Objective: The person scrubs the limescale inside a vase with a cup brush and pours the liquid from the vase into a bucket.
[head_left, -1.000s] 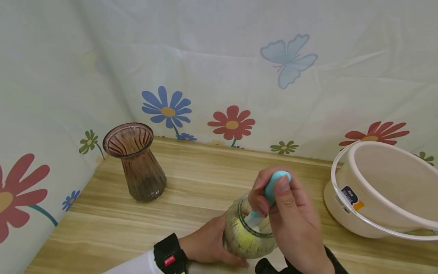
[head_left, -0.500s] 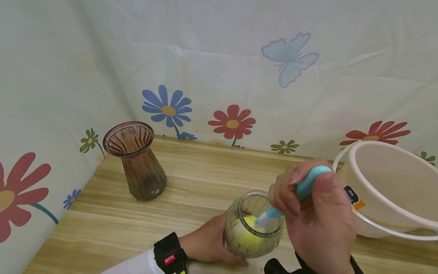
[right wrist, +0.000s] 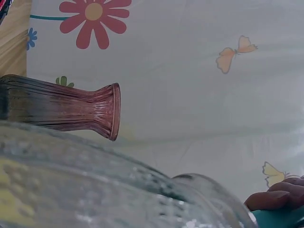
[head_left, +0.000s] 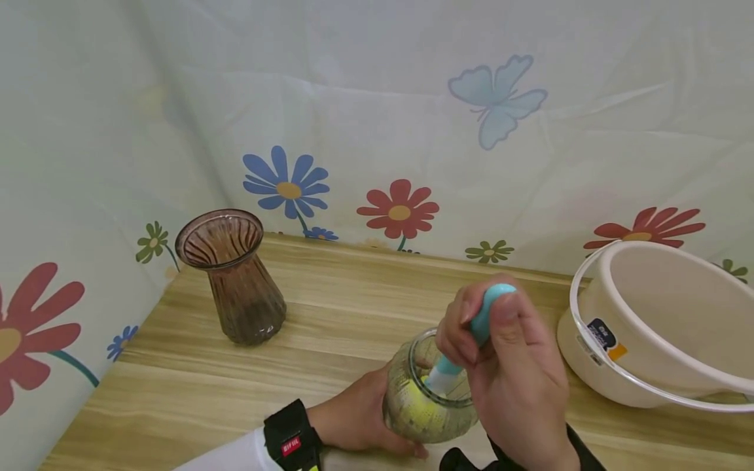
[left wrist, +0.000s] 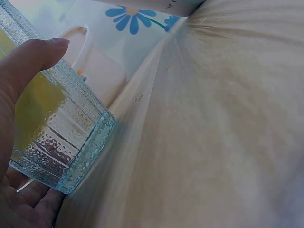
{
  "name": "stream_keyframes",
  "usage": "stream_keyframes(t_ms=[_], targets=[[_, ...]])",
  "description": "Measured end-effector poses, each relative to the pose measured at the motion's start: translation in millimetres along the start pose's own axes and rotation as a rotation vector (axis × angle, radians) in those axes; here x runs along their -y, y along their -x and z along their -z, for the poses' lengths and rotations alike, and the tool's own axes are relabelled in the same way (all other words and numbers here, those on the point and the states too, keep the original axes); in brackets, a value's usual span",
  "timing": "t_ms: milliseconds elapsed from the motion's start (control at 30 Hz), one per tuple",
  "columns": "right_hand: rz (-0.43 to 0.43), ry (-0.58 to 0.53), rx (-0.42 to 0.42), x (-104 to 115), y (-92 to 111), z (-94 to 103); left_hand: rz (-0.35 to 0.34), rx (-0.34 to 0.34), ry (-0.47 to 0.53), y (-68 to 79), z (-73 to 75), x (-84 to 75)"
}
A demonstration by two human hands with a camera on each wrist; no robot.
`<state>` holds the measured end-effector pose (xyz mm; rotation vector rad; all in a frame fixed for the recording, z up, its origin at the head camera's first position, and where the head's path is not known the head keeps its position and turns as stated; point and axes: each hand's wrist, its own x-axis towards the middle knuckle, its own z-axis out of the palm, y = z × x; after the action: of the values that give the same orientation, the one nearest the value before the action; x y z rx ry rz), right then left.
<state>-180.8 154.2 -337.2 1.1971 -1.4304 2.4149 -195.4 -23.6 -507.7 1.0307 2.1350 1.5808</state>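
Note:
My left hand grips a clear textured glass jar from its left side, near the table's front. In the left wrist view the thumb lies along the jar's wall, with the fingers partly behind and below it. My right hand holds the turquoise handle of a cleaning brush, thumb up near the handle's end. The handle slants through the jar's mouth. Its yellow sponge-like head sits inside, seen through the glass. In the right wrist view, fingers show at the lower right corner beside the blurred jar.
A purple-brown ribbed glass vase stands upright at the left of the wooden table. To the right stands a cream bucket with its handle lowered to the near side. A flower-printed sheet hangs behind and at the left.
My right hand swung the brush handle rightward, then back left, close to its earlier tilt. The brush head stayed in the jar. My left hand and the jar look nearly unmoved.

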Motion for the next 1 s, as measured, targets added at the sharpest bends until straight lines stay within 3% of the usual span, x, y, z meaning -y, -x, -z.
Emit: stream_keyframes(t_ms=[233,367,567,700,833,1000], targets=[[-0.128,0.177,0.053,1,0,-7.4,-0.036,-0.006,-0.020,-0.2,0.1,0.1],[-0.194,0.250,0.088,6,-1,-13.3,-0.018,0.000,0.000,-0.5,-0.2,0.0],[-0.269,0.268,0.159,9,-3,-16.2,-0.034,0.004,-0.002,-1.9,-0.1,-1.2],[-0.275,0.265,0.152,9,-3,-16.6,-0.028,0.003,0.004,-1.7,-0.2,-1.7],[-0.263,0.273,0.091,8,-2,-15.3,-0.010,-0.003,0.005,-0.3,-0.5,-1.0],[-0.125,0.181,0.042,1,1,-4.8,-0.012,0.007,0.011,0.3,-0.2,-0.3]])
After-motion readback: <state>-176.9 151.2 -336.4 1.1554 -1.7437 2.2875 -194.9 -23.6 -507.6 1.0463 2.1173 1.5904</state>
